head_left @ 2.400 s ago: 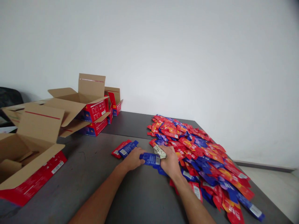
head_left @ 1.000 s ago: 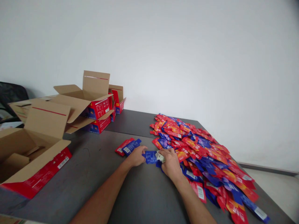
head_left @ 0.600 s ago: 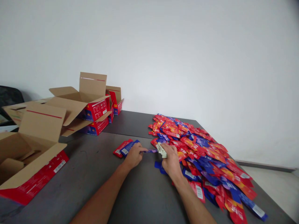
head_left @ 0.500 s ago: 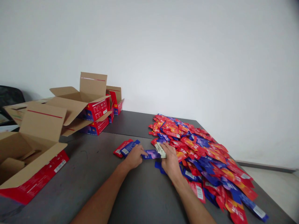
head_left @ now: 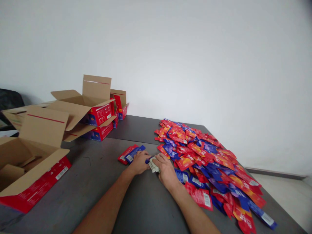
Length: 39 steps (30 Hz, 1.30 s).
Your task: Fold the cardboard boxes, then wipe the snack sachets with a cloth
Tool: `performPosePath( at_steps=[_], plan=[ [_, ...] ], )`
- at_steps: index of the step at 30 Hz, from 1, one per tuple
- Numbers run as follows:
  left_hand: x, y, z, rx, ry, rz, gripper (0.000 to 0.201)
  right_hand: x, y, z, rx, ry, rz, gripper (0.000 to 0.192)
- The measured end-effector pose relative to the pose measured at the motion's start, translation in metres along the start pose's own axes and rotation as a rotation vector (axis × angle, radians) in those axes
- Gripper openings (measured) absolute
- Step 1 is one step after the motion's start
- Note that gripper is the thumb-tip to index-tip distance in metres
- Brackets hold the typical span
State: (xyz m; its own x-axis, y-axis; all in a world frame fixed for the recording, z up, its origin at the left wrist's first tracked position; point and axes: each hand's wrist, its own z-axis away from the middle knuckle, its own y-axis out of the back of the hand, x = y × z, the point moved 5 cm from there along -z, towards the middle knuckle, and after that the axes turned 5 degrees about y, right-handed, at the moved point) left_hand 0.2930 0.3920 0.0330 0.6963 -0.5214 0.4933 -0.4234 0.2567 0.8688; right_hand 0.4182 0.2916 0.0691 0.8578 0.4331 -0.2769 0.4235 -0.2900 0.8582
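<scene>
My left hand [head_left: 139, 163] has its fingers curled on a blue packet [head_left: 147, 160], of which only a small dark edge shows. My right hand [head_left: 166, 169] is closed on a small wad of whitish printed paper slips [head_left: 154, 165], its fingers lying over the top. The slips meet the blue packet between both hands, just above the dark table. Just beyond the left hand lie a flat blue packet [head_left: 133, 156] and a red packet [head_left: 125, 153], overlapping. A large heap of red and blue packets [head_left: 202, 152] spreads to the right of my right hand.
An open red carton [head_left: 46, 182] with brown flaps stands at the left front. More open cartons [head_left: 103, 113] are stacked behind it, near the white wall [head_left: 170, 58]. The dark table [head_left: 143, 208] reaches under everything, and a chair back [head_left: 11, 97] shows at far left.
My right hand has moved left with the paper slips, up against my left hand. The blue packet, stretched between the hands before, is now mostly hidden.
</scene>
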Motion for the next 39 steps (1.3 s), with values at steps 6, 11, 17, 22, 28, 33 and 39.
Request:
performPosePath(
  at_steps=[6, 11, 17, 22, 28, 33, 39],
  plan=[
    [-0.003, -0.001, -0.003, -0.018, 0.041, 0.027, 0.058, 0.018, 0.013, 0.009, 0.060, -0.205, 0.156, 0.060],
    [0.001, 0.001, -0.002, -0.014, 0.042, 0.025, 0.049, 0.007, 0.005, 0.003, 0.095, -0.123, 0.114, 0.072],
    [0.006, 0.005, 0.003, 0.022, -0.012, 0.005, 0.038, 0.001, -0.006, -0.002, 0.050, -0.073, 0.071, 0.067],
    [0.006, 0.008, 0.004, 0.032, 0.041, -0.070, 0.044, 0.020, 0.010, 0.007, 0.117, -0.167, 0.119, 0.072],
    [-0.004, 0.017, 0.004, 0.091, 0.148, -0.159, 0.040, 0.023, 0.018, 0.013, 0.167, -0.125, 0.056, 0.074],
    [-0.020, 0.032, 0.007, 0.209, 0.328, -0.263, 0.043, 0.026, 0.022, 0.014, 0.203, -0.133, 0.031, 0.077],
    [0.003, 0.010, 0.006, 0.102, 0.019, -0.152, 0.060, 0.029, 0.023, 0.017, 0.226, -0.117, -0.006, 0.077]
  ],
)
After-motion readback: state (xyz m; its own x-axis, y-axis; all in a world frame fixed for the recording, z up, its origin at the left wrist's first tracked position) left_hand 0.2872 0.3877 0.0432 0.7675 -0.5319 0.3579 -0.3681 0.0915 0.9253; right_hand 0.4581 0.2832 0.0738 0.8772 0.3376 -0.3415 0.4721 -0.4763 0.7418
